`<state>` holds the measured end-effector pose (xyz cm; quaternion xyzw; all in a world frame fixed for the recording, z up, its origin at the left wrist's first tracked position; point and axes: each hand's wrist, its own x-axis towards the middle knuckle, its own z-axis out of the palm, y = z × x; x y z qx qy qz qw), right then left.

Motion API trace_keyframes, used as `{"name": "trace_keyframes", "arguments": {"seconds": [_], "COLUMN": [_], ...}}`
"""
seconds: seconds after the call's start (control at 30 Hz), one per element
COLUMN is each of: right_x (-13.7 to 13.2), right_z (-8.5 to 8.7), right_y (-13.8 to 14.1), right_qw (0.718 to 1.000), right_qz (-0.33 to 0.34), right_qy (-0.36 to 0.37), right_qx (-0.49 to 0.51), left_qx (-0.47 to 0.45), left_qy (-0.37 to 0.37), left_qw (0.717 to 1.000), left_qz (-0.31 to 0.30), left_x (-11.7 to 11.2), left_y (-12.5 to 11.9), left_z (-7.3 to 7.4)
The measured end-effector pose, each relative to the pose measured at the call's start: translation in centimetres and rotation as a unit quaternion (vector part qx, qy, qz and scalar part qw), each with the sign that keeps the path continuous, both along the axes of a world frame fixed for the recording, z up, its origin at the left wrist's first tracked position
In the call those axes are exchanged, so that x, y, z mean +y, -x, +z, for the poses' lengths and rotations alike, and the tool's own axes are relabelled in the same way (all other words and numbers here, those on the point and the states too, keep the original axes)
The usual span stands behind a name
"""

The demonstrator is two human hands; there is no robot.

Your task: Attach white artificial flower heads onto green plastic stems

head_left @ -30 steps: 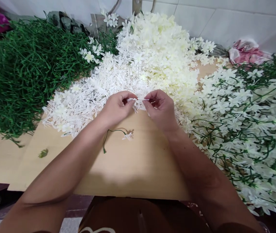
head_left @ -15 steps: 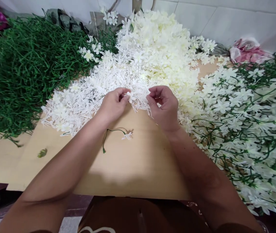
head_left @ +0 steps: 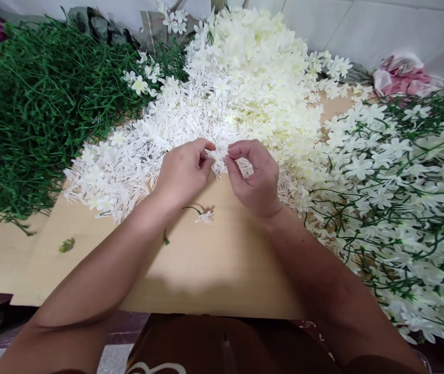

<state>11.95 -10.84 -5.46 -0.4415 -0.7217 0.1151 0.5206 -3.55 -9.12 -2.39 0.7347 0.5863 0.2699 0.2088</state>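
Note:
In the head view my left hand [head_left: 183, 169] is closed in a pinch at the near edge of a pile of white thread-like flower pieces [head_left: 128, 161]. A small white artificial flower [head_left: 218, 155] shows at its fingertips, partly lost against the pile. Facing it, my right hand [head_left: 255, 174] also pinches, thumb and forefinger close to the flower; what lies between those fingers is too small to make out. Below the hands, a green stem with a white flower [head_left: 205, 216] lies on the cardboard [head_left: 214, 265], partly hidden by my left wrist.
A mound of green plastic stems [head_left: 50, 104] fills the left. Cream-white blossoms [head_left: 253, 57] are heaped at the back. On the right lie many stemmed white flowers [head_left: 401, 208]. A small green piece [head_left: 66, 245] rests at front left, and a pink-and-white bag [head_left: 405, 75] at back right.
My right hand has moved left, bringing its fingertips close to my left hand's. My left hand has turned and shifted slightly, covering more of the flower and of the stem below.

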Motion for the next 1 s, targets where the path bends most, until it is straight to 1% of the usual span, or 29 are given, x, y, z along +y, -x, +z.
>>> {"name": "trace_keyframes", "arguments": {"seconds": [0.17,0.33,0.43,0.5,0.63,0.7,0.77,0.83,0.93,1.0], "right_x": [0.3,0.5,0.4,0.4,0.4,0.4,0.4,0.5,0.5,0.7], "right_z": [-0.7,-1.1,-1.0,-1.0,-1.3,-1.5,-1.7,-1.9,-2.0,-2.0], "right_y": [0.1,-0.2,-0.3,-0.2,0.1,0.2,0.2,0.2,0.0,-0.1], "right_qw": [0.998,0.999,0.999,0.999,0.997,0.998,1.0,0.998,0.982,0.97], "right_qz": [0.003,-0.001,-0.003,-0.004,0.006,0.011,0.014,0.022,0.058,0.079], "right_qy": [-0.04,-0.004,0.002,-0.009,-0.052,-0.056,-0.026,0.033,0.118,0.158], "right_qx": [-0.048,-0.052,-0.051,-0.052,-0.053,-0.039,-0.009,0.044,0.136,0.169], "left_qx": [-0.035,-0.071,-0.081,-0.091,-0.105,-0.107,-0.112,-0.121,-0.133,-0.135], "left_qy": [0.034,0.043,0.049,0.053,0.054,0.047,0.039,0.038,0.038,0.034], "left_qw": [0.999,0.996,0.995,0.994,0.992,0.992,0.992,0.99,0.988,0.988], "left_qz": [-0.022,-0.029,-0.032,-0.037,-0.047,-0.051,-0.053,-0.056,-0.062,-0.067], "left_x": [-0.1,0.1,0.2,0.2,0.3,0.3,0.3,0.3,0.3,0.2], "left_y": [-0.3,-0.1,-0.1,-0.1,-0.1,-0.1,-0.2,-0.3,-0.3,-0.3], "left_z": [0.1,-0.4,-0.5,-0.6,-0.9,-1.1,-1.3,-1.3,-1.2,-1.1]}}
